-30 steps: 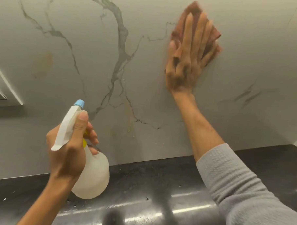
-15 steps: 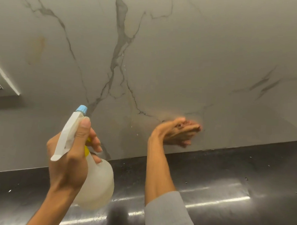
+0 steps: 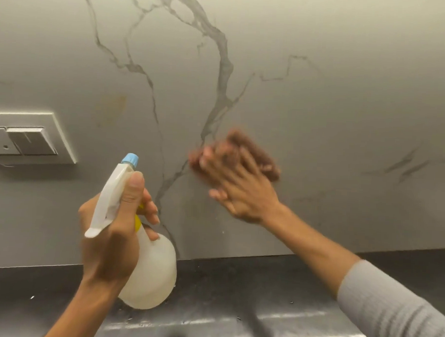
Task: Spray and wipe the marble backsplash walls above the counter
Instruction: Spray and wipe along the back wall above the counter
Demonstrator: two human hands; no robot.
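Note:
The marble backsplash is pale grey with dark veins and fills the upper view. My right hand presses a brown cloth flat against the wall at mid height, fingers spread over it; both are blurred by motion. My left hand grips the neck of a translucent white spray bottle with a white trigger head and blue nozzle, held upright in front of the wall at lower left, thumb along the head. A faint yellowish stain marks the wall at upper left.
A wall socket and switch plate sits on the backsplash at the left edge. The glossy black counter runs along the bottom, with a few specks and light reflections on it.
My right hand with the cloth swept from high on the wall down to near the counter, then back up and left to mid height. The bottle hand stayed nearly still.

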